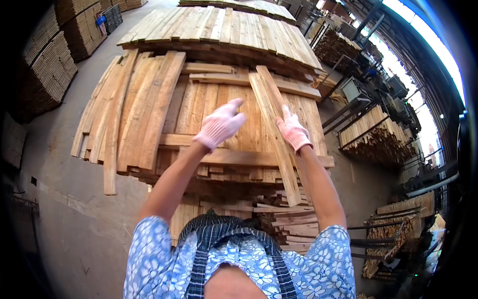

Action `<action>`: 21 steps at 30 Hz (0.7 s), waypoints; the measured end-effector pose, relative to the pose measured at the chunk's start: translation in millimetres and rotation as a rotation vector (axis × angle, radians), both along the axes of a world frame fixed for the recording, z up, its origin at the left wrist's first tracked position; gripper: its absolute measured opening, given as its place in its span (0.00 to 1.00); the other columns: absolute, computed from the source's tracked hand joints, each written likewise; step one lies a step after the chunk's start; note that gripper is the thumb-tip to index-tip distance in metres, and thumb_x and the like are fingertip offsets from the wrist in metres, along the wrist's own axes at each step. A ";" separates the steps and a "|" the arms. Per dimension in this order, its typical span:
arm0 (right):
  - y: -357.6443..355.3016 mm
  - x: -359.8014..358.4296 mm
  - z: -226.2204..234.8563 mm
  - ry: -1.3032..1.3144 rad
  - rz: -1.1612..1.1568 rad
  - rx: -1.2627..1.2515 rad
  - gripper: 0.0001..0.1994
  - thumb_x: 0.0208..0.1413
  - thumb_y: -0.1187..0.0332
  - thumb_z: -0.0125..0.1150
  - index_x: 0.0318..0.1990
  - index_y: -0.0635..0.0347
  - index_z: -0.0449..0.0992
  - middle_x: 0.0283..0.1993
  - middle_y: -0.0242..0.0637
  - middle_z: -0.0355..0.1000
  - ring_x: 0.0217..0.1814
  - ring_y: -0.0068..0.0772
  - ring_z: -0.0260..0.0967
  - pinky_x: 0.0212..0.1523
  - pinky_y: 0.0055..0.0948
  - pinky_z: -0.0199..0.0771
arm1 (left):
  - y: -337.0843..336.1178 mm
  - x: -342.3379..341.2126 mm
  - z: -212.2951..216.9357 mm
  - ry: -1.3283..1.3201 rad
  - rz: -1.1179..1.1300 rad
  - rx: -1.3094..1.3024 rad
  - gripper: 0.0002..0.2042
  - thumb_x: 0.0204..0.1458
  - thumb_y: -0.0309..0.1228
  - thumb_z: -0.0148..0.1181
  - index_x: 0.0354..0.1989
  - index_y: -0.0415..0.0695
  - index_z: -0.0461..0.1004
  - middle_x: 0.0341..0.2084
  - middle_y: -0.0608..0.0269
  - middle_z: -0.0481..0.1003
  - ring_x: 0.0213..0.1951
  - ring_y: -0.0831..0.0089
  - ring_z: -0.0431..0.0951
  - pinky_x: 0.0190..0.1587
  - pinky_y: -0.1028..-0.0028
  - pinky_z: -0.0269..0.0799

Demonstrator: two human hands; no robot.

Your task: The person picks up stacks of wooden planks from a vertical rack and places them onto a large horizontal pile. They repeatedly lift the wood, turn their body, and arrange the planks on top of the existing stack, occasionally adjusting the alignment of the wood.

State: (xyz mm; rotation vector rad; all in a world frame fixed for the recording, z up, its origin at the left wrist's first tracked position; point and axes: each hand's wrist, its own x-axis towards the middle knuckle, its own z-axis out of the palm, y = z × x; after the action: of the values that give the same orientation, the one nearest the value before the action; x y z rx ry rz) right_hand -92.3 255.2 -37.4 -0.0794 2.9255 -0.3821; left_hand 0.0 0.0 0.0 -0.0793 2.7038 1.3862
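Note:
Both my hands wear pale pink knitted gloves, and both reach over a stack of sawn timber. My left hand [221, 123] hovers above the middle boards [199, 107], its fingers apart and nothing in it; it is slightly blurred. At the right side, my right hand [294, 132] is on a pair of long planks that lie slantwise over the stack. The thumb rests on top of the planks, and part of the grip is hidden behind the hand. The lighter plank [274, 139] of the pair reaches past the stack's near edge.
Loose planks [144, 109] lie side by side on the left of the stack, one sticking out toward me. Crosswise battens [244, 158] run under the slanted pair. Another board stack [219, 25] stands behind. Racks of timber [376, 132] line the right, tall piles [50, 74] the left.

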 end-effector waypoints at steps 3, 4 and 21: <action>-49.1 -11.6 1.0 0.109 0.073 -0.229 0.36 0.67 0.46 0.48 0.78 0.47 0.47 0.67 0.70 0.61 0.69 0.70 0.61 0.69 0.51 0.62 | 11.4 -97.8 -63.6 0.339 -0.299 -0.585 0.22 0.59 0.32 0.54 0.63 0.52 0.72 0.61 0.45 0.72 0.51 0.51 0.79 0.54 0.55 0.75; -28.2 -13.3 -14.9 0.100 0.125 -0.164 0.36 0.67 0.47 0.48 0.77 0.46 0.47 0.65 0.68 0.64 0.66 0.70 0.64 0.67 0.52 0.64 | 62.3 -95.9 -85.3 0.212 -0.057 -0.010 0.22 0.59 0.33 0.54 0.64 0.50 0.67 0.56 0.45 0.73 0.48 0.52 0.79 0.49 0.55 0.76; -119.1 28.6 13.6 -0.216 0.251 -1.401 0.39 0.64 0.63 0.65 0.76 0.64 0.50 0.63 0.42 0.69 0.57 0.27 0.71 0.58 0.26 0.73 | -93.7 -63.6 -32.6 0.334 0.126 0.100 0.41 0.59 0.42 0.61 0.76 0.40 0.49 0.62 0.44 0.70 0.60 0.62 0.73 0.59 0.70 0.69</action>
State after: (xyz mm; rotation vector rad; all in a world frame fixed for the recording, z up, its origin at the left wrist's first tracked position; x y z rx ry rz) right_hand -63.7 136.1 -23.8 -0.5177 1.8414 -2.0539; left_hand -63.6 -93.7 -32.6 -0.0098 2.9313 1.7063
